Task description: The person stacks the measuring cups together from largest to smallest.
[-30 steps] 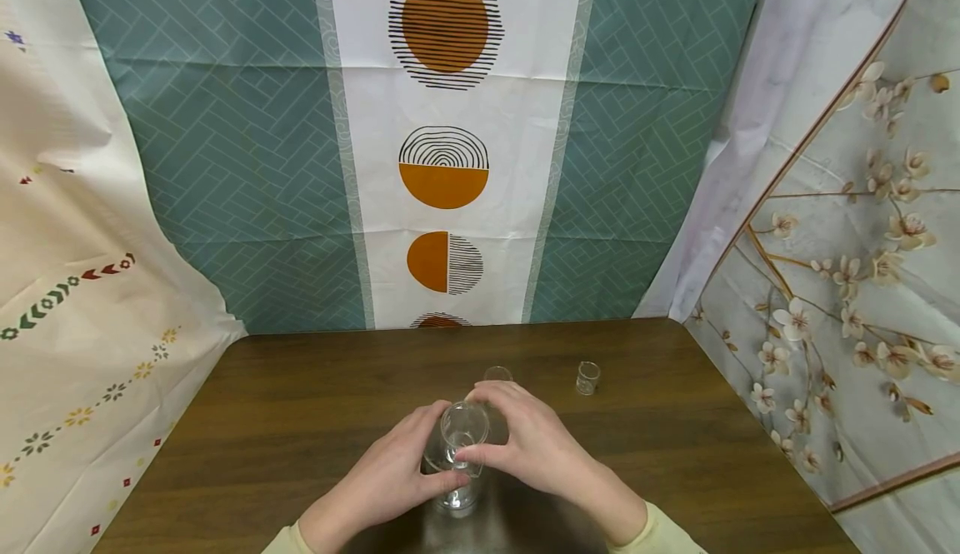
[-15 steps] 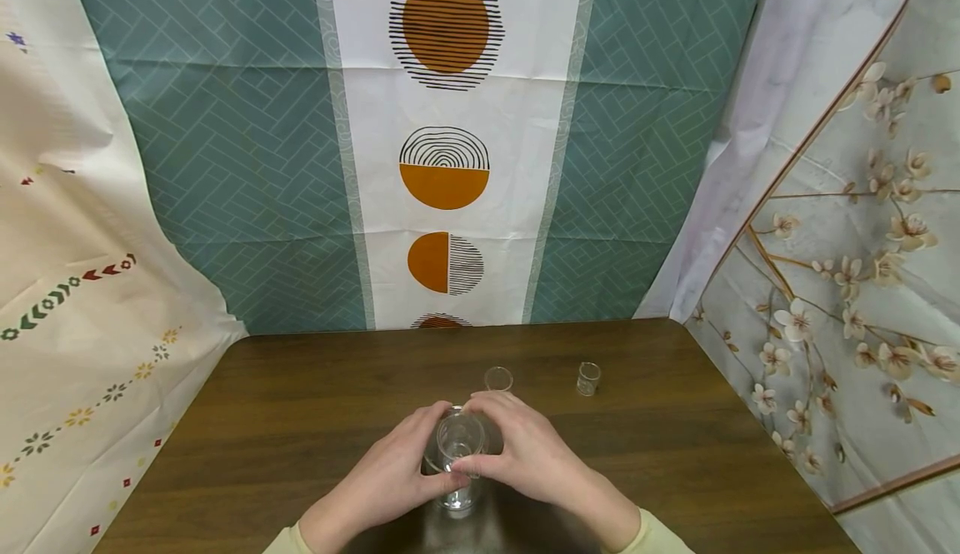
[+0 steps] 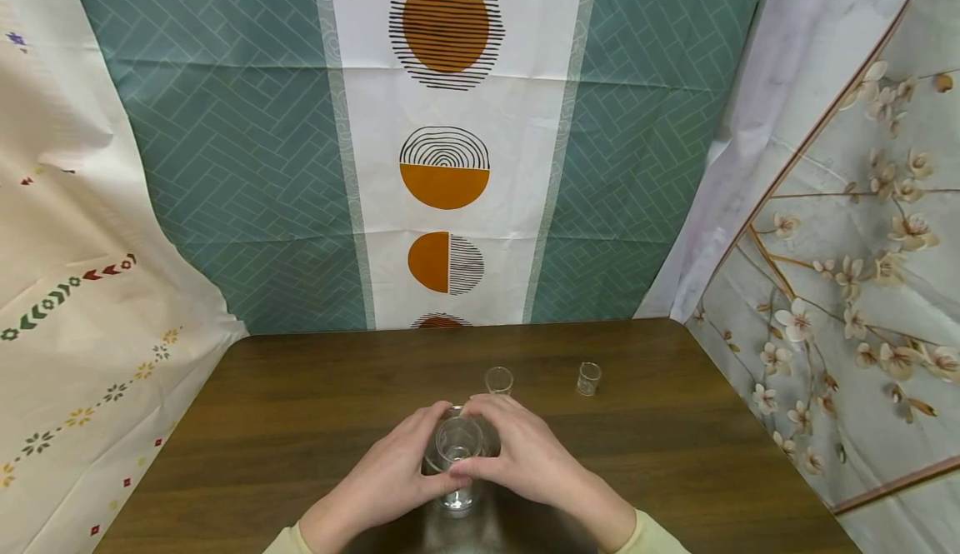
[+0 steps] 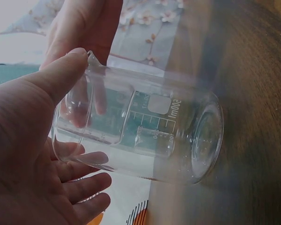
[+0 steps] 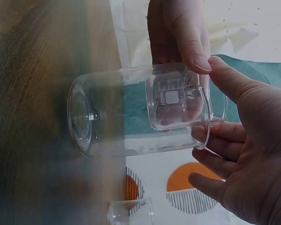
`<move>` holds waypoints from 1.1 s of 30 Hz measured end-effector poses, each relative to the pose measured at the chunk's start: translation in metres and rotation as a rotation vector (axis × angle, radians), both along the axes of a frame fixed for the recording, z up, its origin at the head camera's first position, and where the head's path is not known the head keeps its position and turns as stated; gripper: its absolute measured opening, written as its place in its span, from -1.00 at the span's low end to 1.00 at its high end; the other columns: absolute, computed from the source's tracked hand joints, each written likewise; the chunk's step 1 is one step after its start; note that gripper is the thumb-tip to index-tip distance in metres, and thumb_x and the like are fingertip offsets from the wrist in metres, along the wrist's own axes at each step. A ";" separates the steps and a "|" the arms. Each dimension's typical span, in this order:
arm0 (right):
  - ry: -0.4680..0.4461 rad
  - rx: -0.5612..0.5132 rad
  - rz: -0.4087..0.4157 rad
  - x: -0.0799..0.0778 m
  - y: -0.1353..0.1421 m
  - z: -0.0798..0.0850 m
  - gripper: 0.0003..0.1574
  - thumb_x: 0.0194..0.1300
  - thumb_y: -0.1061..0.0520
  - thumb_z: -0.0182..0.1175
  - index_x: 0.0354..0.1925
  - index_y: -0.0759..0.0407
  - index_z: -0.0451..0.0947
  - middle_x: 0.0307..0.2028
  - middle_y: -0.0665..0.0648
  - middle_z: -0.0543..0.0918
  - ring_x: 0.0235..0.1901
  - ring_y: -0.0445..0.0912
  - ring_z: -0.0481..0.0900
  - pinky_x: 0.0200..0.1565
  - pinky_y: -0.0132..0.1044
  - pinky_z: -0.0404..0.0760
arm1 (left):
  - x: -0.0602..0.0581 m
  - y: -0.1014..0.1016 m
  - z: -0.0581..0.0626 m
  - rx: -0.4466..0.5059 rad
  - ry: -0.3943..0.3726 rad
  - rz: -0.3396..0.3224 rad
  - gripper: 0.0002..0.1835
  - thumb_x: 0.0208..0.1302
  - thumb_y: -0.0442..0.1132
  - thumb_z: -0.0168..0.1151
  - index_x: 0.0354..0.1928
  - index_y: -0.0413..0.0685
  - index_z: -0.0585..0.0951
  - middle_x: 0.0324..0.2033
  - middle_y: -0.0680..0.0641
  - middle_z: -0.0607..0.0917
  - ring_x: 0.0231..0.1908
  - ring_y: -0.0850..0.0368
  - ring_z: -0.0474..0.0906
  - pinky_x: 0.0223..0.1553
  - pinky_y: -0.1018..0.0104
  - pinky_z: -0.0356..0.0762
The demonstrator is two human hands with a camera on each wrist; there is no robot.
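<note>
A large glass beaker (image 4: pixel 185 140) marked 500ml stands upright on the table. My left hand (image 3: pixel 390 466) holds it near the rim, thumb on the near side and fingers curved around the far side. Inside its mouth sits a smaller beaker (image 5: pixel 171 97) marked 100ml, its bottom well above the large beaker's base. My right hand (image 3: pixel 528 450) grips the small beaker near its top between thumb and fingers; its rim sticks out a little above the large one. The two thumbs meet at the near side.
Beyond my right hand stands another small beaker (image 3: pixel 498 381), partly covered by the fingers. Farther right is a tiny beaker (image 3: pixel 588 379). The brown wooden table (image 3: pixel 315 387) ends at a hanging patterned cloth (image 3: pixel 630 204), with more cloth along both sides.
My right hand has moved slightly left and down, lowering the small beaker deeper into the large beaker's mouth. My left hand and the large beaker have stayed in place.
</note>
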State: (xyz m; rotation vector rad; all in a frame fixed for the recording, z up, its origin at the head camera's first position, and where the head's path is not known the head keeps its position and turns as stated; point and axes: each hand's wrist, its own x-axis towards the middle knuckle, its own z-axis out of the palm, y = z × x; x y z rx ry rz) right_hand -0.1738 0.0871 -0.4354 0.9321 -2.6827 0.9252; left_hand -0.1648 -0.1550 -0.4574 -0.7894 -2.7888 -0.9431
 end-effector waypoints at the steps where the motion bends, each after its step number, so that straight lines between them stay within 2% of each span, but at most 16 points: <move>1: 0.002 -0.005 0.002 0.000 0.000 0.000 -0.25 0.26 -0.36 0.60 0.24 -0.05 0.65 0.33 -0.08 0.65 0.40 -0.05 0.55 0.37 0.03 0.59 | 0.000 0.000 0.000 0.001 -0.003 0.001 -0.08 0.29 0.48 0.46 0.48 0.10 0.46 0.33 0.08 0.61 0.24 0.13 0.59 0.16 -0.04 0.70; 8: -0.004 -0.012 0.003 -0.002 -0.001 -0.002 -0.24 0.29 -0.37 0.58 0.26 -0.03 0.66 0.38 -0.16 0.56 0.35 -0.11 0.58 0.30 -0.01 0.63 | -0.001 -0.001 0.002 0.002 -0.033 -0.004 -0.09 0.29 0.33 0.57 0.51 0.08 0.44 0.35 0.03 0.60 0.23 0.07 0.61 0.12 -0.07 0.71; 15: -0.006 -0.001 0.000 -0.005 -0.002 -0.003 -0.23 0.29 -0.38 0.57 0.27 -0.02 0.66 0.38 -0.12 0.57 0.33 -0.10 0.59 0.28 0.00 0.64 | -0.002 -0.002 0.001 0.009 -0.036 -0.016 -0.09 0.29 0.34 0.57 0.51 0.11 0.43 0.32 0.08 0.59 0.18 0.12 0.61 0.09 -0.01 0.72; 22: -0.014 0.011 -0.005 -0.008 -0.003 -0.006 -0.22 0.29 -0.42 0.55 0.26 -0.02 0.68 0.37 -0.14 0.58 0.31 -0.11 0.60 0.27 0.00 0.65 | -0.003 -0.003 0.002 0.036 -0.079 -0.040 -0.06 0.30 0.32 0.57 0.55 0.07 0.40 0.35 0.06 0.59 0.21 0.10 0.62 0.13 -0.06 0.70; 29: -0.009 0.031 0.003 -0.010 -0.004 -0.007 -0.24 0.30 -0.38 0.57 0.26 0.01 0.68 0.36 -0.11 0.59 0.30 -0.10 0.61 0.27 -0.01 0.65 | -0.005 -0.005 0.003 0.050 -0.125 -0.059 0.02 0.29 0.50 0.45 0.57 0.04 0.39 0.42 0.00 0.56 0.31 0.03 0.59 0.22 -0.15 0.66; 33: -0.007 0.051 0.011 -0.012 -0.005 -0.005 -0.21 0.29 -0.38 0.57 0.26 0.03 0.69 0.36 -0.10 0.59 0.31 -0.11 0.60 0.28 -0.02 0.64 | -0.005 -0.005 0.004 0.060 -0.146 -0.059 0.04 0.28 0.49 0.46 0.58 0.02 0.39 0.43 -0.02 0.55 0.32 0.01 0.58 0.24 -0.19 0.64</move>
